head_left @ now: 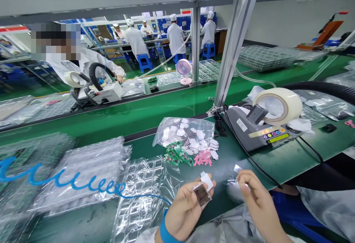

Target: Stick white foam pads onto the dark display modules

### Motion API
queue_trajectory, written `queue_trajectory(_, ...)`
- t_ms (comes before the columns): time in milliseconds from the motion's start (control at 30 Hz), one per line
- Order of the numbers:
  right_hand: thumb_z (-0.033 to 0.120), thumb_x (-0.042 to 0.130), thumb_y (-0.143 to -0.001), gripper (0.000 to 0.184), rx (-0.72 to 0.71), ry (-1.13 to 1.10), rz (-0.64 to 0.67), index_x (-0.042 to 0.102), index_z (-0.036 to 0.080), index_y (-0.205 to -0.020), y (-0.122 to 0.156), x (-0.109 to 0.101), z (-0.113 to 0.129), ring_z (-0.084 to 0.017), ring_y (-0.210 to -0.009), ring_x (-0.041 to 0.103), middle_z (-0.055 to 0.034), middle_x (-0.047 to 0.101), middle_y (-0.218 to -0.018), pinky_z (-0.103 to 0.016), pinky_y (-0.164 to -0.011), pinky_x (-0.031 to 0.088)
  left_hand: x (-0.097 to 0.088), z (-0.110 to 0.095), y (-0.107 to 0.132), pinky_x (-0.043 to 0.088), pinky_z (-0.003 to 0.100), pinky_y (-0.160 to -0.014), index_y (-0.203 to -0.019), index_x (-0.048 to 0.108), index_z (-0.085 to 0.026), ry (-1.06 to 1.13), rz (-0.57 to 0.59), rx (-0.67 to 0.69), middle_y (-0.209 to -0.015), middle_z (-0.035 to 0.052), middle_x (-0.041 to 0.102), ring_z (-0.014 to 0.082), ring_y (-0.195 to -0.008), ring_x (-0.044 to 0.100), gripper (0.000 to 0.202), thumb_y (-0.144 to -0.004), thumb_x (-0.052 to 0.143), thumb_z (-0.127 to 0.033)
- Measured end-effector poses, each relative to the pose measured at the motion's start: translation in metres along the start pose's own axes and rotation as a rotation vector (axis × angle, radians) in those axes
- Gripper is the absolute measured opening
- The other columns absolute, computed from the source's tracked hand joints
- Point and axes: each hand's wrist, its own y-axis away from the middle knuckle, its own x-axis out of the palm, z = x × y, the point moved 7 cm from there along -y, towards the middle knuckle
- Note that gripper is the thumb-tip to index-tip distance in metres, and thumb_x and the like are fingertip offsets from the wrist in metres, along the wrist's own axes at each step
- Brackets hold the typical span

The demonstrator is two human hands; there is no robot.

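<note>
My left hand (184,208), with a blue strap (165,230) at its wrist, grips a small rectangular display module (202,195). Its dark face is turned up, and a white tab (206,181) sticks out behind it. To the right, apart from it, my right hand (256,198) has thumb and forefinger pinched on a small piece of clear film with a white end (237,168). Beyond both hands lie green circuit boards (177,153), pink clips (203,158) and a clear bag (184,130) of white-tabbed parts.
Clear plastic trays (141,187) are at the left, with a coiled blue cord (83,184) across them. A grey machine (249,132) bearing a tape roll (277,106) stands right, near a metal post (231,43). A person (91,60) works across the green belt (133,112).
</note>
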Motion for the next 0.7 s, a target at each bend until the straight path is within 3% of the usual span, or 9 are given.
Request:
queue_trajectory(100, 0.025, 0.039, -0.088, 0.024, 0.02, 0.189, 0.081, 0.049, 0.02, -0.068, -0.002, 0.005, -0.036, -0.019, -0.068, 0.05, -0.0036, 0.051, -0.072, -0.031, -0.064, 0.039, -0.002, -0.008, 0.003, 0.031, 0.039, -0.102, -0.081, 0.073, -0.014, -0.045, 0.002, -0.011, -0.115, 0.01, 0.062, 0.0287, -0.111, 0.052, 0.035, -0.055, 0.078, -0.037)
queue_trajectory(167, 0.024, 0.046, -0.084, 0.017, 0.02, 0.256, 0.101, 0.056, 0.02, -0.072, -0.008, 0.01, -0.045, -0.021, -0.07, 0.05, -0.0055, 0.055, -0.075, -0.034, -0.066, 0.037, -0.001, -0.009, 0.005, 0.032, 0.04, -0.102, -0.081, 0.073, -0.015, -0.078, 0.015, -0.035, -0.117, 0.0101, 0.06, 0.0301, -0.113, 0.05, 0.036, -0.054, 0.079, -0.037)
queue_trajectory(333, 0.02, 0.051, -0.084, 0.014, -0.075, 0.306, 0.259, 0.06, 0.024, -0.094, -0.04, 0.047, -0.017, -0.019, -0.086, 0.053, -0.0032, 0.06, -0.094, -0.032, -0.077, 0.036, 0.002, -0.003, 0.01, 0.035, 0.039, -0.1, -0.083, 0.073, -0.012, -0.102, 0.049, -0.095, -0.111, 0.0119, 0.062, 0.0315, -0.113, 0.05, 0.039, -0.054, 0.079, -0.037)
queue_trajectory(500, 0.024, 0.053, -0.086, 0.01, -0.058, 0.385, 0.354, 0.06, 0.017, -0.087, -0.074, 0.089, -0.005, -0.017, -0.083, 0.055, -0.0017, 0.06, -0.088, -0.036, -0.077, 0.04, 0.007, -0.004, 0.019, 0.039, 0.037, -0.096, -0.083, 0.072, -0.013, -0.109, 0.067, -0.104, -0.108, 0.0103, 0.061, 0.0289, -0.107, 0.054, 0.037, -0.054, 0.079, -0.036)
queue_trajectory(700, 0.025, 0.052, -0.087, 0.015, -0.073, 0.378, 0.4, 0.059, 0.014, -0.081, -0.068, 0.105, -0.004, -0.016, -0.083, 0.056, -0.0013, 0.06, -0.085, -0.039, -0.081, 0.042, 0.016, -0.011, 0.025, 0.042, 0.033, -0.093, -0.081, 0.072, -0.013, -0.092, 0.123, -0.101, -0.114, 0.0103, 0.059, 0.0277, -0.107, 0.055, 0.035, -0.054, 0.079, -0.034)
